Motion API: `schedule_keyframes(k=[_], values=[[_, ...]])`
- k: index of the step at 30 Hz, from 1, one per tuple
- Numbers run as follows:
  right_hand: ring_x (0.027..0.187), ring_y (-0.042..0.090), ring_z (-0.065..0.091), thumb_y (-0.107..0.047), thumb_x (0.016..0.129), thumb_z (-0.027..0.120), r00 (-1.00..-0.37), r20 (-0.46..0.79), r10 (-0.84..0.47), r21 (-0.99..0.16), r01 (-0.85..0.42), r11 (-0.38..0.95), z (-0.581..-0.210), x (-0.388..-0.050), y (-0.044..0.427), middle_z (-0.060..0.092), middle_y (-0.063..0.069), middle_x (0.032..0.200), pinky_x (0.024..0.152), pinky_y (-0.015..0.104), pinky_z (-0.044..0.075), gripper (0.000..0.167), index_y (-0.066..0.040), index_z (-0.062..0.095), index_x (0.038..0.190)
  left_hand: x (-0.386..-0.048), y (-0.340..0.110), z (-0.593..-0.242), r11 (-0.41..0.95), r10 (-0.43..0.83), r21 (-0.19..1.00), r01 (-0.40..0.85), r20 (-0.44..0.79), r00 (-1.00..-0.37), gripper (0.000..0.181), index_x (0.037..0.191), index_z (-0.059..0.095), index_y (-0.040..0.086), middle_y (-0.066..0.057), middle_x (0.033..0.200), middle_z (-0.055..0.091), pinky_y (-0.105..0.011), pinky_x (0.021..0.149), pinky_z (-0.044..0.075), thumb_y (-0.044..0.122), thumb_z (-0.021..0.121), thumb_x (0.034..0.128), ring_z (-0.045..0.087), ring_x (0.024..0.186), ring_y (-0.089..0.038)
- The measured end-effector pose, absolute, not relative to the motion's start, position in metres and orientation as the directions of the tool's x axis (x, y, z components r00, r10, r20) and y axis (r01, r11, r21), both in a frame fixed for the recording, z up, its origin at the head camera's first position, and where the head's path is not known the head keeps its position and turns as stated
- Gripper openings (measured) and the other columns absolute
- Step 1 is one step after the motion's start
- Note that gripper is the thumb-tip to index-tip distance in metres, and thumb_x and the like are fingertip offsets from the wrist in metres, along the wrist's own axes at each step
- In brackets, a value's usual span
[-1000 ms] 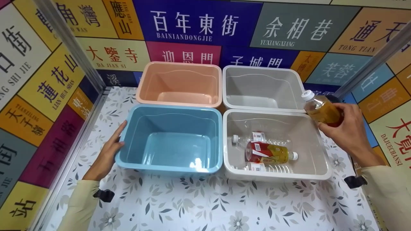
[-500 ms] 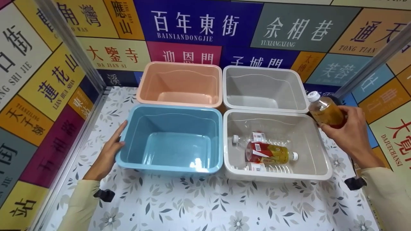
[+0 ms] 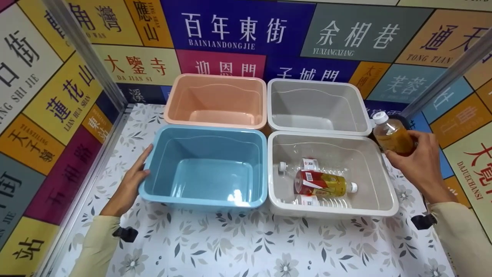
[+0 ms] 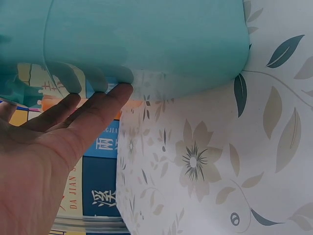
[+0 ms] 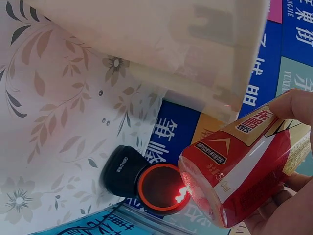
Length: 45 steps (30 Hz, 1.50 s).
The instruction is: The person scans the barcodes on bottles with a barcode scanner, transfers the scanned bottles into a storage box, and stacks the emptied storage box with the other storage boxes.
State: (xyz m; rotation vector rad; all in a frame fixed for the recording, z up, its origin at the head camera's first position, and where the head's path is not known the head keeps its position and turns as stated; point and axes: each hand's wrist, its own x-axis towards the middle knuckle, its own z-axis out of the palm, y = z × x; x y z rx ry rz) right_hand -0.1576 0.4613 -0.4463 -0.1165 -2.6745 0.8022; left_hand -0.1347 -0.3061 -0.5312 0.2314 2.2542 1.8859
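My right hand (image 3: 424, 165) grips a bottled drink (image 3: 396, 136) with a white cap, tilted, to the right of the bins. In the right wrist view the red-and-gold label of the bottle (image 5: 234, 171) shows, and its base faces a black scanner (image 5: 124, 174) with an orange-red ring. Red light glows on the edge of the base. My left hand (image 3: 127, 188) rests straight fingers against the outer left wall of the blue bin (image 3: 209, 204). In the left wrist view, fingertips (image 4: 124, 89) touch that wall from outside.
A beige bin (image 3: 334, 211) holds a red-and-yellow drink bottle (image 3: 321, 183) and clear bottles (image 3: 332, 202). Behind stand a peach bin (image 3: 215, 79) and a grey bin (image 3: 315, 82). Printed wall panels (image 3: 230, 27) enclose the flower-patterned tabletop (image 3: 226, 246).
My right hand has shifted the drink bottle slightly to the right and down, away from the grey bin's corner. My left hand stays against the blue bin.
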Motion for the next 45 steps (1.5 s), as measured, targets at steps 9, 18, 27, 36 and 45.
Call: schedule_keyframes(k=[9, 18, 27, 36, 45], values=[[0.126, 0.039, 0.046, -0.019, 0.094, 0.085, -0.935, 0.288, 0.207, -0.553, 0.014, 0.833, -0.451, -0.161, 0.468, 0.044, 0.029, 0.142, 0.095, 0.021, 0.041, 0.075, 0.005, 0.047, 0.154, -0.134, -0.306, -0.529, 0.167, 0.234, 0.986, -0.004, -0.043, -0.971, 0.064, 0.176, 0.018, 0.046, 0.005, 0.185, 0.007, -0.076, 0.124, 0.017, 0.022, 0.034, 0.1186, 0.014, 0.166, -0.042], [0.139, 0.049, 0.042, -0.026, 0.1, 0.08, -0.952, 0.188, 0.242, -0.592, 0.087, 0.801, -0.461, -0.159, 0.476, 0.036, 0.032, 0.15, 0.115, 0.072, 0.044, 0.081, 0.005, 0.036, 0.161, -0.133, -0.304, -0.528, 0.171, 0.232, 0.985, -0.003, -0.044, -0.972, 0.064, 0.176, 0.019, 0.046, 0.006, 0.185, 0.007, -0.078, 0.124, 0.016, 0.022, 0.035, 0.1187, 0.013, 0.166, -0.043], [0.14, 0.046, 0.04, -0.03, 0.1, 0.08, -0.946, 0.179, 0.269, -0.597, 0.113, 0.794, -0.468, -0.161, 0.479, 0.036, 0.03, 0.152, 0.116, 0.069, 0.045, 0.082, 0.005, 0.036, 0.16, -0.134, -0.305, -0.531, 0.189, 0.23, 0.982, -0.001, -0.046, -0.972, 0.063, 0.175, 0.02, 0.048, 0.008, 0.185, 0.006, -0.077, 0.124, 0.017, 0.025, 0.036, 0.1184, 0.013, 0.166, -0.041], [0.14, 0.045, 0.041, -0.034, 0.102, 0.077, -0.946, 0.124, 0.3, -0.605, 0.167, 0.779, -0.476, -0.164, 0.478, 0.036, 0.028, 0.152, 0.118, 0.062, 0.047, 0.083, 0.003, 0.033, 0.162, -0.134, -0.304, -0.528, 0.174, 0.231, 0.985, -0.007, -0.047, -0.972, 0.063, 0.176, 0.02, 0.047, 0.005, 0.185, 0.009, -0.077, 0.123, 0.02, 0.024, 0.035, 0.1184, 0.015, 0.165, -0.042], [0.139, 0.046, 0.042, -0.036, 0.103, 0.076, -0.945, 0.11, 0.309, -0.614, 0.18, 0.768, -0.483, -0.167, 0.479, 0.038, 0.031, 0.151, 0.116, 0.06, 0.048, 0.083, 0.005, 0.032, 0.161, -0.134, -0.305, -0.53, 0.184, 0.227, 0.983, 0.002, -0.041, -0.973, 0.064, 0.176, 0.019, 0.046, 0.005, 0.185, 0.008, -0.076, 0.123, 0.02, 0.024, 0.035, 0.1183, 0.016, 0.165, -0.042]])
